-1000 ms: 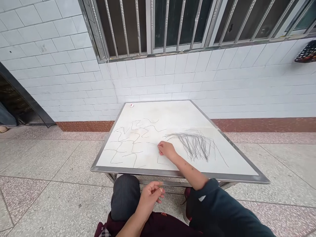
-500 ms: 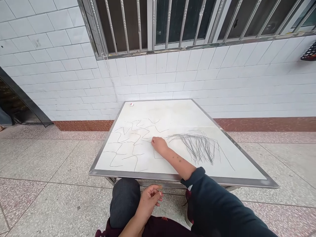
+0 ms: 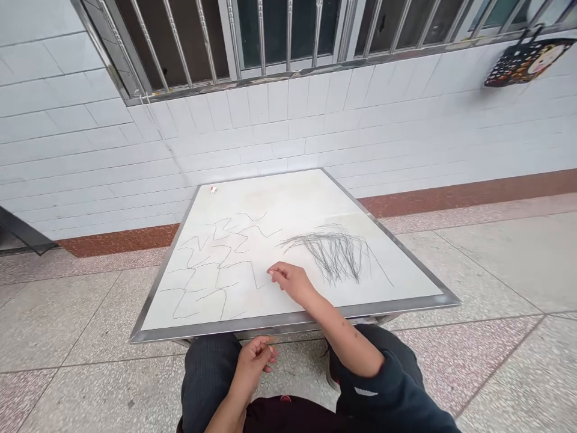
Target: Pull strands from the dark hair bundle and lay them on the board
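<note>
Over the front middle of the white table [image 3: 288, 189], my right hand [image 3: 291, 281] has its fingers pinched at the end of a thin dark bent wire [image 3: 253, 270]. To its right lies a loose pile of thin dark wires [image 3: 338, 255]. Several more bent wires [image 3: 196, 264] are spread out on the left part of the tabletop. My left hand [image 3: 256, 362] is below the table's front edge, over my lap, with thumb and fingers curled together around a small brownish thing, too small to name.
A small red and white object [image 3: 213, 190] lies at the table's back left corner. Behind the table stands a white tiled wall [image 3: 252, 135] with a barred window [image 3: 279, 36]. A patterned bag [image 3: 525, 63] hangs at the upper right.
The view has turned and shifted, showing more of the bag. My right hand has drawn back towards the front edge, and a bent wire now shows at its fingertips. My left hand stays over my lap.
</note>
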### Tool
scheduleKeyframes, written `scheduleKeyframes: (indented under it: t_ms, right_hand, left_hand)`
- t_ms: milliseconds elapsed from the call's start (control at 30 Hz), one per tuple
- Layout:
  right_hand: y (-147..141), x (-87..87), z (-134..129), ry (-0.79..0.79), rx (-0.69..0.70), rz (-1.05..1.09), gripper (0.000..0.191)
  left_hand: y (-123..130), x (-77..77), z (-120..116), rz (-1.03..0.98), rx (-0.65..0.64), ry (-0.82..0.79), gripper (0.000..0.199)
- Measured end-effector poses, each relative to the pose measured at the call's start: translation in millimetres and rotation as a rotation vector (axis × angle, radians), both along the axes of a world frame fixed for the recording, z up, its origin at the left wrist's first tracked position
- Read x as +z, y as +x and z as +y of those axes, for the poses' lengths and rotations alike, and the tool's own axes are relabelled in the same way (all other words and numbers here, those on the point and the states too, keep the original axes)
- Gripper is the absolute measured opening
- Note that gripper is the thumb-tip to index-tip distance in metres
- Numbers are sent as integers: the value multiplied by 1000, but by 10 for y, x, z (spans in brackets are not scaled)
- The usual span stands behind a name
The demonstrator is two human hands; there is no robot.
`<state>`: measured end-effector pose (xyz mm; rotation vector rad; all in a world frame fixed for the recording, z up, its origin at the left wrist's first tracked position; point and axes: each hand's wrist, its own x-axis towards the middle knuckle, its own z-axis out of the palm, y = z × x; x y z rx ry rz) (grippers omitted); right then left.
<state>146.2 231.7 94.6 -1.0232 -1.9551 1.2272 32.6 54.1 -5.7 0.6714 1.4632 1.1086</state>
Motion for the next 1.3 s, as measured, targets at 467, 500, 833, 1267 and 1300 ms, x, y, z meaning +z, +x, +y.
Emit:
scheduleKeyframes:
  t_ms: [467, 500, 833, 1267, 1300]
  right_hand:
    - [756, 130, 449, 328, -454, -486, 14]
    - [805, 116, 487, 321, -479, -511, 12]
    - [751, -155, 641, 340, -513, -695, 11]
    - [666, -25, 790, 401, -468, -717, 15]
    - [647, -29, 814, 398, -457, -720, 14]
  left_hand:
    - [-213, -334, 235, -43, 39, -203, 52]
    - [-218, -350, 242, -60, 48, -204, 52]
    - [-251, -366, 257, -146, 100, -230, 51]
    - [-264, -342, 243, -131, 93, -227, 51]
    - [-266, -342, 243, -132, 93, -228, 51]
